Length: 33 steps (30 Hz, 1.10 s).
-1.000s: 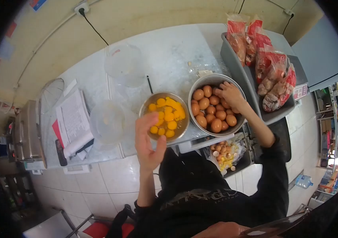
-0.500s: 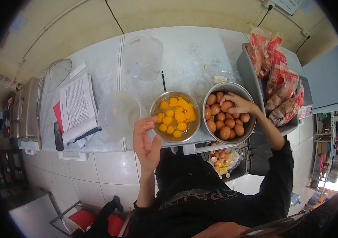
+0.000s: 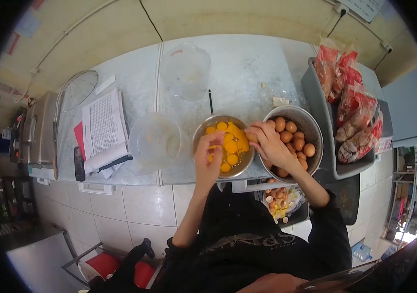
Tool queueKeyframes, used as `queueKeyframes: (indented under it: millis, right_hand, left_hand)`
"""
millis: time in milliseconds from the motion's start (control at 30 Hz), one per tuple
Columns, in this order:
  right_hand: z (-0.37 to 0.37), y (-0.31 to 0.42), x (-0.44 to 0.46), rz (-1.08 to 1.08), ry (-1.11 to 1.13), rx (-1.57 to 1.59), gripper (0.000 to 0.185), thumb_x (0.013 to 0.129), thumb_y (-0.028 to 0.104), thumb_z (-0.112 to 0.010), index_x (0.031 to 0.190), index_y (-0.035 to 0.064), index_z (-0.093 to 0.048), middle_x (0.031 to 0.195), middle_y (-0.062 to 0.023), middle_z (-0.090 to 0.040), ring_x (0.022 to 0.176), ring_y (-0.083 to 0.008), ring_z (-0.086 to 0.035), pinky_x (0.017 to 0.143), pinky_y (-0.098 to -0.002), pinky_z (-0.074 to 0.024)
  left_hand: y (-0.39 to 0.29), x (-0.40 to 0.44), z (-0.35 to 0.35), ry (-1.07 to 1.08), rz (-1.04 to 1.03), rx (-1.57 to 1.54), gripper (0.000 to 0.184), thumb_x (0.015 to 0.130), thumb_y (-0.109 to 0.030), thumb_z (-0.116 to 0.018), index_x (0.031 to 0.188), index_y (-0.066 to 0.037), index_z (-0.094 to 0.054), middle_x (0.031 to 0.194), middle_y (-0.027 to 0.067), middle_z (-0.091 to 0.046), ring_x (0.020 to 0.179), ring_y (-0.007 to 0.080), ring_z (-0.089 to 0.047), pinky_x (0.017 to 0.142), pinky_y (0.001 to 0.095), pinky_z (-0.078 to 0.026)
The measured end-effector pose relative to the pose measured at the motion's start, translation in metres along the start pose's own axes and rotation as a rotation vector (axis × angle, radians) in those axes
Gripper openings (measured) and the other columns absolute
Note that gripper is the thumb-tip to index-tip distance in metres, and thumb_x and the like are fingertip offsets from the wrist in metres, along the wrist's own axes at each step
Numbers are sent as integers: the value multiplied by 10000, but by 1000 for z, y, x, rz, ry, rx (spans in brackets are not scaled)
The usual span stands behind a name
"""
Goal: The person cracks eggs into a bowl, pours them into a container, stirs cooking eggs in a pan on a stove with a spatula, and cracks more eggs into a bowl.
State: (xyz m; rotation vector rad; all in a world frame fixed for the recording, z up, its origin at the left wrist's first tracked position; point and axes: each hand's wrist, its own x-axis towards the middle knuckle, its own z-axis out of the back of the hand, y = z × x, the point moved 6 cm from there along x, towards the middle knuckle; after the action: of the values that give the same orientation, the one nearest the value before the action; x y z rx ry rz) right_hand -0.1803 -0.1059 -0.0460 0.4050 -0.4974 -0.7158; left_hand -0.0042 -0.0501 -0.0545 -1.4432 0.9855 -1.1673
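Note:
A metal bowl [image 3: 238, 168] of raw egg yolks [image 3: 231, 146] stands near the table's front edge. Over its left part hovers my left hand [image 3: 207, 161], fingers bent but apart, with nothing seen in it. My right hand [image 3: 273, 149] grips a brown egg [image 3: 252, 137] at the bowl's right rim; whether the egg touches the rim I cannot tell. Just right of that, a deeper metal pot [image 3: 319, 141] holds several whole brown eggs [image 3: 298, 143], partly covered by my right wrist and forearm.
Left of the bowl are a clear plastic container [image 3: 152, 141], papers [image 3: 102, 124], a phone [image 3: 79, 163] and a whisk [image 3: 79, 88]. A grey bin [image 3: 322, 115] with bagged meat stands right. Below the edge, a container holds eggshells [image 3: 281, 199]. Another person's leg [image 3: 132, 259] shows lower left.
My right hand has lifted an egg out of the pot and moved left to the yolk bowl's rim. My left hand has moved right and up, over the bowl. The view has shifted slightly.

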Motion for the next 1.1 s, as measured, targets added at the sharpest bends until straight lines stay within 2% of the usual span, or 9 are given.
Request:
queueKeyframes:
  millis: [67,167,267,333,600,833,967,1033,1100]
  right_hand:
    - [-2,7,5,-11,13,32,380,843,116,-598,1196,46,-473,1126,-156,-487,1065,-308,-500,908,-376,-413]
    - [11,15,22,-213,-62,559,367,866,125,-590,1198,28,-467,1120,-144,-516,1063,-250,-525,892,-340,-426]
    - [-22,2,16,-690,262,1058,392,887,158,-577,1221,7,-438,1152,-151,-533,1080,-217,-527,894,-306,-427]
    - [-13,17,27,-190,214,916,411,872,123,-560,1238,4,-417,1177,-176,-520,1104,-249,-520,910,-312,-424]
    - [-22,36,30,-46,164,433,541,750,-20,-520,1275,15,-396,1196,-188,-469,1130,-344,-482,940,-362,-415]
    - [-24,41,33,-90,238,27,594,716,31,-630,1271,103,-432,1171,-147,-474,1049,-357,-504,888,-402,-445]
    - [-17,42,35,-208,204,178,609,686,57,-693,1251,120,-473,1147,-135,-488,1005,-337,-520,881,-379,-442]
    - [-7,47,33,-85,36,525,622,663,72,-736,1236,112,-496,1133,-126,-509,1007,-316,-524,895,-360,-423]
    - [-13,41,22,-69,-45,626,581,676,81,-755,1207,93,-522,1126,-108,-532,1036,-265,-526,911,-345,-402]
  left_hand:
    - [-2,0,-10,55,34,36,373,815,21,-556,1176,-69,-542,1099,57,-538,950,134,-562,774,237,-440]
    - [-7,5,-27,136,31,65,407,794,9,-621,1186,-72,-548,1087,69,-545,901,135,-597,746,237,-483]
    - [-13,9,-23,132,-6,68,411,757,19,-663,1149,-67,-575,1071,76,-553,824,133,-623,688,227,-517]
    - [-16,10,-17,107,-2,69,398,743,33,-669,1121,-59,-589,1062,80,-556,798,137,-631,671,225,-530]
    - [-3,-2,-2,5,-124,340,387,710,63,-611,1076,-62,-598,1115,121,-567,925,247,-606,732,283,-537]
    - [-13,2,14,-45,-174,438,373,695,115,-556,1019,-56,-633,972,111,-599,849,197,-627,709,266,-530]
    - [-14,4,14,-62,-48,399,314,749,72,-589,1034,-50,-640,1023,122,-583,877,192,-614,682,248,-516]
    - [-20,4,11,-86,4,351,303,769,52,-602,1051,-50,-641,1057,126,-573,888,190,-609,676,243,-513]
    - [-24,-1,1,94,98,437,308,794,-6,-626,1097,-59,-635,1130,122,-542,952,192,-587,713,258,-502]
